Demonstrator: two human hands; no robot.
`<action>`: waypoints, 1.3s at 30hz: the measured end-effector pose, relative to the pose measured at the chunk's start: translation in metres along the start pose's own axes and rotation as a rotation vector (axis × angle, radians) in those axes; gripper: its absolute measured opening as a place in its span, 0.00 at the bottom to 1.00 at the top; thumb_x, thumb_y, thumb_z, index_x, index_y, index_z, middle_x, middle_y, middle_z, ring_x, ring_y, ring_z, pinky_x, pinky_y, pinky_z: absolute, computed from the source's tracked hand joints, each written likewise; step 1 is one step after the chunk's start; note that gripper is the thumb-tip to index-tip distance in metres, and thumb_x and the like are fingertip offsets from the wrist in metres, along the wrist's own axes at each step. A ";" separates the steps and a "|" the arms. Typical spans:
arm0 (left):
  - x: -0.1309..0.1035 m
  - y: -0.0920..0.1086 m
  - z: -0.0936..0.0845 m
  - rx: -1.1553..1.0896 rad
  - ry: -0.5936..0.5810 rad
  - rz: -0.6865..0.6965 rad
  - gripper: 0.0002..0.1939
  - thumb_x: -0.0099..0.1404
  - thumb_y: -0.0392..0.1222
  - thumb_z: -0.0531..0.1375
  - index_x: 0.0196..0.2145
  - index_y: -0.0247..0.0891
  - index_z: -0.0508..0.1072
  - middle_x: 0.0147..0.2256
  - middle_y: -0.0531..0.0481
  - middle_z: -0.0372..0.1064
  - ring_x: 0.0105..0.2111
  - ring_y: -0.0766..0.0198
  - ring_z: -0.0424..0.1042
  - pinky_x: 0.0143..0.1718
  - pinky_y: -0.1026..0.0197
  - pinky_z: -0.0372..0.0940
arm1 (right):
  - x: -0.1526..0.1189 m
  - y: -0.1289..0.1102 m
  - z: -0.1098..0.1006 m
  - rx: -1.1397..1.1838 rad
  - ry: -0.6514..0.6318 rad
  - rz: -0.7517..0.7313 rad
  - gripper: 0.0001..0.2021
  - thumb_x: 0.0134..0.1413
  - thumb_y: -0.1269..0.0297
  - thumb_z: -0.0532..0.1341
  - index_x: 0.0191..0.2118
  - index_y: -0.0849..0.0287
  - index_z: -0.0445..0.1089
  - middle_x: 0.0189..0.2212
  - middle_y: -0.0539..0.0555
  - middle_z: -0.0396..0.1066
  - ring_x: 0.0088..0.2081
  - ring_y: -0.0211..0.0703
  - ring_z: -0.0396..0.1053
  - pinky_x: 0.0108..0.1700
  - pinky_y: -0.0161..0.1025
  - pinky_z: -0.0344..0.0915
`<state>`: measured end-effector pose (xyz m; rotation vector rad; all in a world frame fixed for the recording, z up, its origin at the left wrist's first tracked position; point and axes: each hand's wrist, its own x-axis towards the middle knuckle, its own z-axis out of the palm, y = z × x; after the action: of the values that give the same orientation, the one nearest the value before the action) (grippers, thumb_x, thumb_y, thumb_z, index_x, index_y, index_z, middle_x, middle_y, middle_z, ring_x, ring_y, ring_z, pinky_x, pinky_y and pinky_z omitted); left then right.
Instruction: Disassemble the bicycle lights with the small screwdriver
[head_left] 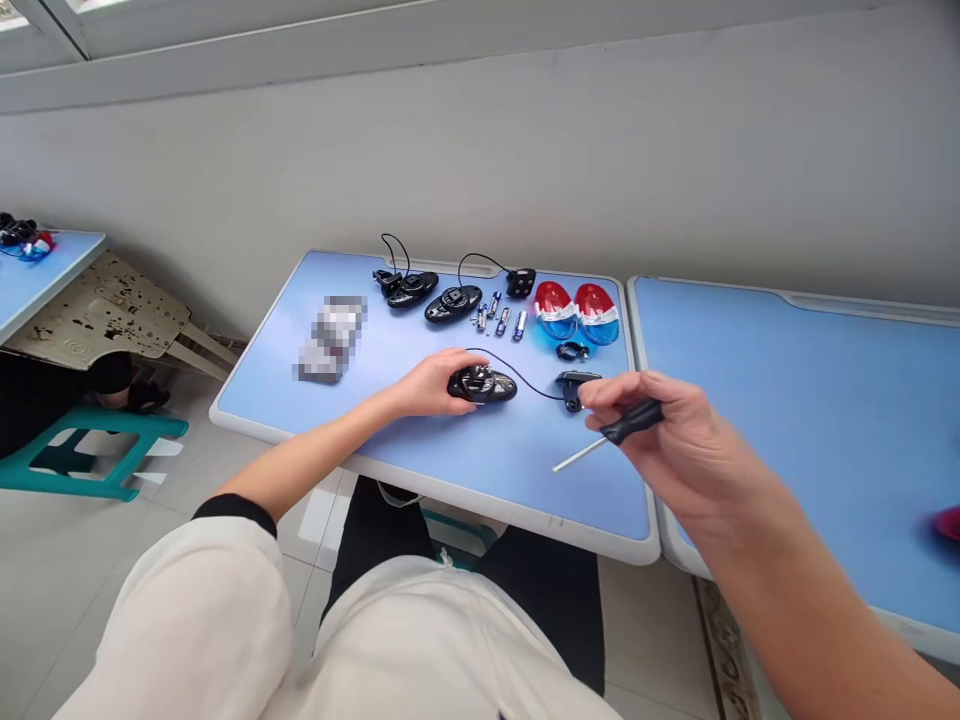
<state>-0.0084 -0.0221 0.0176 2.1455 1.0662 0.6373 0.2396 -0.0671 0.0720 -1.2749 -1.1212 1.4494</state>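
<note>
My left hand (437, 383) grips the left end of a black oval device (491, 386) lying on the blue table (450, 440). From the device a thin black cable runs right to a small black switch unit (572, 390). My right hand (660, 415) is closed round the black handle of a screwdriver (636, 419), whose metal shaft points down and left above the table. The fingertips of that hand are beside the switch unit; whether they touch it I cannot tell.
Behind lie two more black devices (412, 289) (453, 303), several batteries (502, 321), two red-and-blue covers (555, 310) (597, 313) and a black clamp (572, 351). A blurred-out item (330, 338) is at left. A second table (787, 400) adjoins at right; a teal stool (90, 455) stands left.
</note>
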 end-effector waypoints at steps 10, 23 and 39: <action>0.015 -0.009 0.005 -0.072 -0.072 0.046 0.27 0.50 0.47 0.68 0.47 0.35 0.70 0.43 0.44 0.72 0.44 0.55 0.69 0.48 0.57 0.62 | 0.045 0.029 -0.012 0.121 0.040 0.300 0.20 0.48 0.45 0.62 0.23 0.59 0.68 0.28 0.56 0.73 0.19 0.34 0.60 0.22 0.37 0.62; 0.009 -0.017 0.010 -0.134 0.021 0.073 0.31 0.50 0.52 0.68 0.49 0.36 0.69 0.42 0.44 0.70 0.43 0.56 0.70 0.47 0.55 0.65 | 0.026 -0.008 -0.013 -0.086 -0.008 0.111 0.19 0.47 0.43 0.63 0.29 0.55 0.64 0.13 0.45 0.52 0.16 0.32 0.46 0.18 0.33 0.44; 0.004 -0.003 0.005 -0.081 -0.023 0.066 0.23 0.51 0.41 0.68 0.44 0.39 0.68 0.43 0.48 0.71 0.44 0.58 0.69 0.48 0.54 0.64 | 0.019 -0.024 0.022 -0.643 0.067 -0.228 0.10 0.51 0.65 0.59 0.23 0.56 0.57 0.18 0.45 0.58 0.18 0.31 0.51 0.19 0.33 0.49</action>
<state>-0.0039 -0.0189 0.0126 2.1204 0.9451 0.6737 0.2169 -0.0456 0.0928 -1.5432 -1.7026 0.8918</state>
